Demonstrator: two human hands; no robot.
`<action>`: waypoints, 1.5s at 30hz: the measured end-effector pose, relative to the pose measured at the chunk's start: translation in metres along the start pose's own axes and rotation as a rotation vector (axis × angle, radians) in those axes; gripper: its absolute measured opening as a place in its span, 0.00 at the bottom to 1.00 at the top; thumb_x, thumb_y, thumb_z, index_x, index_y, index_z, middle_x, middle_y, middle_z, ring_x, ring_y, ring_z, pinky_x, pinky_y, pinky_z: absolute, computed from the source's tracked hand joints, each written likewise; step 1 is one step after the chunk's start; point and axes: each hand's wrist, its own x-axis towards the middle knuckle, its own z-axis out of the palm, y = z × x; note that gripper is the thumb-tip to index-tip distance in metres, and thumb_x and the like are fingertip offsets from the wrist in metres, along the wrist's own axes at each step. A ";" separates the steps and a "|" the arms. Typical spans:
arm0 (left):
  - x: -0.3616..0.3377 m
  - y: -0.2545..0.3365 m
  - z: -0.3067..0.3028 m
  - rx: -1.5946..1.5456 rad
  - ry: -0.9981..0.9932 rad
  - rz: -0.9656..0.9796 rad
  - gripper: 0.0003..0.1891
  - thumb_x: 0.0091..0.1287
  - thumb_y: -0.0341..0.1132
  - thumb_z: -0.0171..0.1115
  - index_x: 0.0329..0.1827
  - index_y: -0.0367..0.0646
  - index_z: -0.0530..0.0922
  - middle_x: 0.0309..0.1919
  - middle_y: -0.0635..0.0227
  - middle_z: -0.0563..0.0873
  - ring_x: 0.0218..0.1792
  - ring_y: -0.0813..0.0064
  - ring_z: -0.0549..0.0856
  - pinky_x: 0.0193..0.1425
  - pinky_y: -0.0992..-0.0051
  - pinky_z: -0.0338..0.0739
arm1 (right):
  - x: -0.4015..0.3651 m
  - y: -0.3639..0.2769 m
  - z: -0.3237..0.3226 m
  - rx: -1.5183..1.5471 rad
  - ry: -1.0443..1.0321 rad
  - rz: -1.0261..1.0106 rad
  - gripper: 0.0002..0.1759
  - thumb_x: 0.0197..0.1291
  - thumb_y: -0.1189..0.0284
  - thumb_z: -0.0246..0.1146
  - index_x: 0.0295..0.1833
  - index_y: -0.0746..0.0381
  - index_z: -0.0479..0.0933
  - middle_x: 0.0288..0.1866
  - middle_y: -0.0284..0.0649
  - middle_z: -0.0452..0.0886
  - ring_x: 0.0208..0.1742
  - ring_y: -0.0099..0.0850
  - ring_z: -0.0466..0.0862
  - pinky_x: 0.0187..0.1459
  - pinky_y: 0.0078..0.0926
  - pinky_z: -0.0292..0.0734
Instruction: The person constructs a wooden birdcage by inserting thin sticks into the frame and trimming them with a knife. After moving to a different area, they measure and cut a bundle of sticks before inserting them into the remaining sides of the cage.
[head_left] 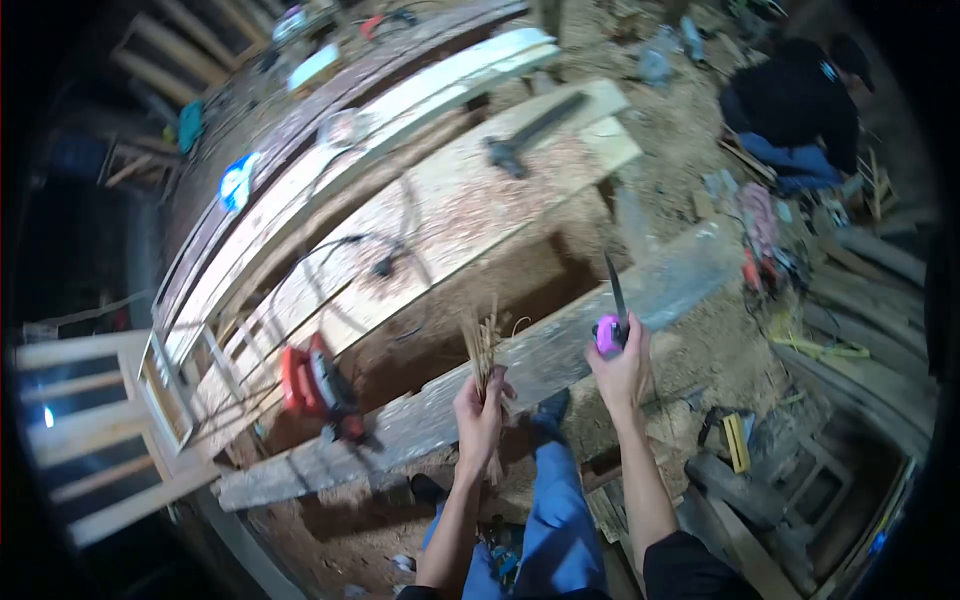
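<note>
My left hand (480, 412) is closed around a bundle of thin straw-coloured sticks (481, 342), which stand up above the fingers and also stick out below. In my right hand (622, 376) is a knife with a pink handle (606, 334); its dark, narrow blade points up and away from me. The two hands are apart, and the blade does not touch the sticks. Both are held in front of a weathered grey plank (410, 432), above my legs.
Sawdust-covered boards (450, 215) lie ahead, with a hammer (530, 140) on them. A red power tool (318, 388) sits at the left. A person in dark clothes (795, 110) crouches at the far right. Scrap wood and a yellow piece (736, 443) lie at the right.
</note>
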 end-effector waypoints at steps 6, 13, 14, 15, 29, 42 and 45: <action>-0.096 -0.004 -0.211 0.114 0.177 0.164 0.11 0.82 0.37 0.61 0.49 0.38 0.85 0.23 0.78 0.78 0.25 0.89 0.73 0.27 0.80 0.67 | -0.189 -0.142 0.060 0.056 -0.204 -0.303 0.42 0.49 0.66 0.79 0.70 0.66 0.71 0.63 0.51 0.75 0.64 0.53 0.79 0.61 0.47 0.78; -0.214 -0.060 -0.505 0.146 0.312 0.042 0.12 0.81 0.39 0.63 0.43 0.39 0.84 0.22 0.79 0.76 0.25 0.90 0.71 0.29 0.79 0.65 | -0.452 -0.277 0.150 0.084 -0.368 -0.406 0.42 0.48 0.64 0.79 0.70 0.61 0.72 0.61 0.47 0.75 0.59 0.50 0.82 0.58 0.47 0.81; -0.232 -0.071 -0.546 0.127 0.327 0.040 0.12 0.81 0.39 0.63 0.43 0.39 0.84 0.22 0.79 0.76 0.25 0.90 0.71 0.29 0.79 0.65 | -0.487 -0.293 0.163 0.076 -0.380 -0.426 0.42 0.48 0.64 0.79 0.70 0.61 0.72 0.61 0.47 0.75 0.59 0.50 0.82 0.58 0.47 0.81; -0.244 -0.084 -0.586 0.117 0.347 0.089 0.12 0.80 0.40 0.64 0.41 0.39 0.83 0.20 0.78 0.75 0.22 0.89 0.71 0.26 0.77 0.64 | -0.521 -0.306 0.178 0.062 -0.393 -0.410 0.41 0.49 0.64 0.79 0.70 0.61 0.73 0.61 0.47 0.75 0.59 0.50 0.82 0.58 0.47 0.81; -0.209 -0.089 -0.817 0.409 0.221 0.152 0.15 0.77 0.42 0.67 0.44 0.35 0.86 0.20 0.68 0.80 0.25 0.83 0.75 0.30 0.71 0.71 | -0.671 -0.381 0.358 -0.016 -0.335 -0.248 0.43 0.54 0.65 0.77 0.73 0.65 0.68 0.65 0.55 0.71 0.64 0.56 0.77 0.61 0.51 0.77; -0.043 -0.126 -0.828 0.597 -0.209 0.096 0.15 0.79 0.43 0.64 0.42 0.37 0.84 0.19 0.74 0.75 0.22 0.85 0.73 0.27 0.72 0.68 | -0.664 -0.358 0.472 -0.172 -0.057 0.098 0.42 0.59 0.50 0.72 0.73 0.60 0.69 0.67 0.57 0.71 0.65 0.58 0.75 0.63 0.56 0.72; -0.036 -0.146 -0.825 0.563 -0.317 0.090 0.15 0.80 0.44 0.63 0.44 0.39 0.84 0.19 0.79 0.72 0.20 0.87 0.71 0.24 0.75 0.68 | -0.668 -0.367 0.462 -0.205 0.022 0.112 0.40 0.65 0.49 0.67 0.74 0.63 0.67 0.67 0.59 0.70 0.65 0.59 0.74 0.62 0.56 0.73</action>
